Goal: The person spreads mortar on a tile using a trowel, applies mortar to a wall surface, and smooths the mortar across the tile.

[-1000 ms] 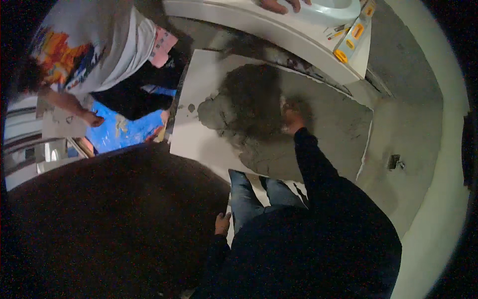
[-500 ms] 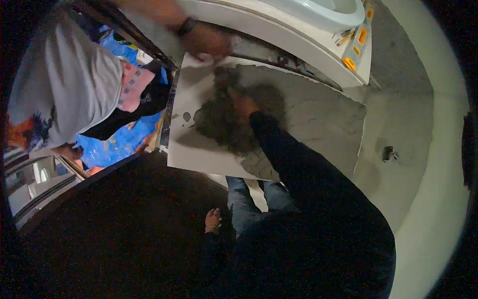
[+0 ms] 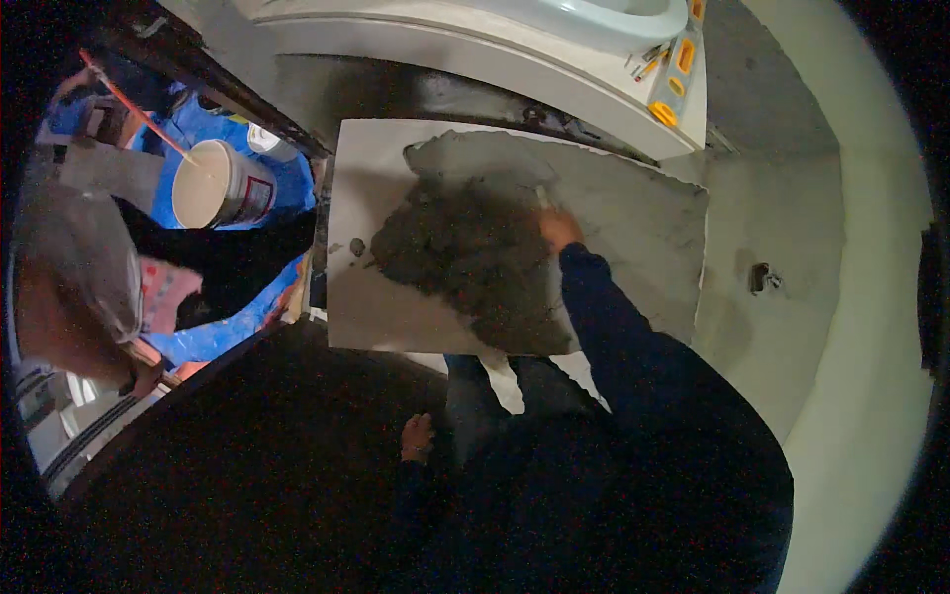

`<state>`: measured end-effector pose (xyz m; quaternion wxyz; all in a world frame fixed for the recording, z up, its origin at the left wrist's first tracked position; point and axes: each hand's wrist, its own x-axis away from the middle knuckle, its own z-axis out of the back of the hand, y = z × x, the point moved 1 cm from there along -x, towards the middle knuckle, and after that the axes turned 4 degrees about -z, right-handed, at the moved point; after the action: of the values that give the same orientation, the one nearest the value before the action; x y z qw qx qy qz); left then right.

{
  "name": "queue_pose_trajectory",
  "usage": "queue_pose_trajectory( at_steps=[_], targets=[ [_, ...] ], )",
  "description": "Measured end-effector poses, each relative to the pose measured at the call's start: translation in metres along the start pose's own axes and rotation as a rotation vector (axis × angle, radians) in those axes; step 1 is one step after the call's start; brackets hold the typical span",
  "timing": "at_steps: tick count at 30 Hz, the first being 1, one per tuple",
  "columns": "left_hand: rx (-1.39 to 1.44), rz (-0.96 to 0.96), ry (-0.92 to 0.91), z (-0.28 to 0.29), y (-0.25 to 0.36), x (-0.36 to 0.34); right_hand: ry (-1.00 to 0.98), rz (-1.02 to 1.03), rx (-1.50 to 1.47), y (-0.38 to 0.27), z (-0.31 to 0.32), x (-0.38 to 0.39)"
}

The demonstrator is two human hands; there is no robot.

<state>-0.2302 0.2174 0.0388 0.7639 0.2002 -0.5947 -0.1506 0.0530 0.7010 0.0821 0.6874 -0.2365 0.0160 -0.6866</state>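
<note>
A white board (image 3: 346, 297) lies across the middle, largely coated with grey mortar, a darker heap (image 3: 455, 247) on its centre-left. My right hand (image 3: 556, 230) is closed round a pale flat tool (image 3: 542, 200) on the mortar, just right of the heap; the tool's blade is hard to make out. My left hand (image 3: 416, 436) hangs low beside a dark surface (image 3: 247, 426), below the board, its fingers curled; whether anything is inside them is hidden by shadow.
A co-worker's arm (image 3: 69, 317) is at left. A bucket (image 3: 208, 193) with a long red stick stands on blue sheeting (image 3: 198, 337). Behind the board, a white counter (image 3: 445, 40) bears a basin (image 3: 604, 15) and a yellow level (image 3: 671, 89). A wall (image 3: 792, 376) borders the right.
My right hand has moved rightward over the mortar since half a second ago. The co-worker's arm has withdrawn from the board toward the lower left, and the bucket has come into view.
</note>
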Motion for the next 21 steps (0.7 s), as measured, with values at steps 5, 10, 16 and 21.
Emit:
queue_pose_trajectory(
  at_steps=[5, 10, 16, 21],
  targets=[
    [0.227, 0.064, 0.018, 0.002, -0.077, -0.022, -0.361, -0.267, -0.533, 0.011, 0.036, 0.015],
    [0.165, 0.195, 0.037, 0.004, -0.011, 0.016, -0.433, -0.311, -0.802, 0.006, 0.059, -0.009],
    [0.174, 0.169, 0.054, 0.003, -0.057, 0.024, -0.688, -0.301, -1.271, -0.085, -0.049, 0.0],
    [-0.161, 0.016, 0.12, -0.021, -0.057, 0.008, -0.712, -0.457, -1.347, -0.155, -0.093, -0.021]
  ],
)
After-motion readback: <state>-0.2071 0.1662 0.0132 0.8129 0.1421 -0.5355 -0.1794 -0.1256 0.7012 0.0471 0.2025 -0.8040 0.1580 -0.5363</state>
